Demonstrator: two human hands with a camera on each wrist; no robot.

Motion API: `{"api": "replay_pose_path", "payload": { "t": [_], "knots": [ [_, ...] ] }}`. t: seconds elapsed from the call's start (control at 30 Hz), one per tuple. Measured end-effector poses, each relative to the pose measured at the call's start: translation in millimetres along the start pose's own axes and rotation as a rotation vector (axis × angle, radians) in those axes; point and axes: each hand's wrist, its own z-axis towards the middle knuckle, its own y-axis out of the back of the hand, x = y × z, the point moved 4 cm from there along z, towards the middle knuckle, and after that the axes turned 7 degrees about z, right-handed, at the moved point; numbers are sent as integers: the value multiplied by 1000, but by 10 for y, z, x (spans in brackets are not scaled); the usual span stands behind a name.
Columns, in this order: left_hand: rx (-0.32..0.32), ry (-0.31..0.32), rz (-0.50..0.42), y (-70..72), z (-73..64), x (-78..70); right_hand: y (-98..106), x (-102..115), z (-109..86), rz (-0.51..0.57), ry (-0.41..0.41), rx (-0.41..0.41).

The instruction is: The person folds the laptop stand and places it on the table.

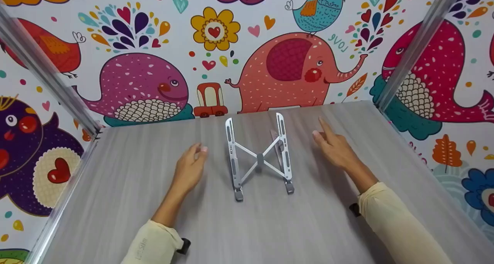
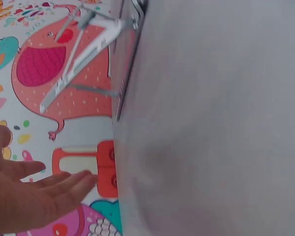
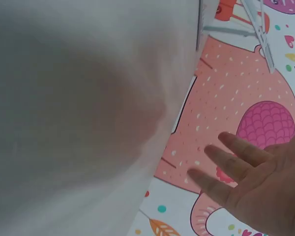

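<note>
A silver folding laptop stand (image 1: 260,159) stands unfolded on the table, its crossed bars meeting at a grey hub and its two side rails sloping up toward the back. Dark grey feet tip the front ends of the rails. To the left of the stand, apart from it, is my left hand (image 1: 190,167), fingers relaxed and holding nothing. My right hand (image 1: 335,148) hovers on the other side with its fingers extended, also bare. Both wrist views show loosely spread fingers, with the stand (image 2: 88,56) some distance beyond the left hand.
The wood-grain table (image 1: 154,140) meets a back wall (image 1: 216,82) printed with cartoon animals. Metal posts (image 1: 50,71) rise at the left and right corners, with printed side walls beyond them. Pale sleeves and dark wrist straps cover my forearms.
</note>
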Motion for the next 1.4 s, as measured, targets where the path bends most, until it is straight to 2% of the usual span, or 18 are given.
{"api": "replay_pose_path", "payload": {
  "t": [0.07,0.27,0.53,0.83,1.07,1.4],
  "knots": [
    [-10,-2,-57,-80,-12,-55,-61,49,13,29,34,-23],
    [-9,75,-206,-303,21,-174,-250,219,79,142,88,-54],
    [16,159,-302,-548,118,-224,-497,372,144,254,118,-39],
    [-16,154,-269,-662,197,-243,-683,368,169,243,68,-4],
    [-70,75,-227,-699,239,-251,-751,355,198,320,137,26],
    [-115,9,-181,-739,269,-247,-843,345,203,387,84,35]
  ]
}}
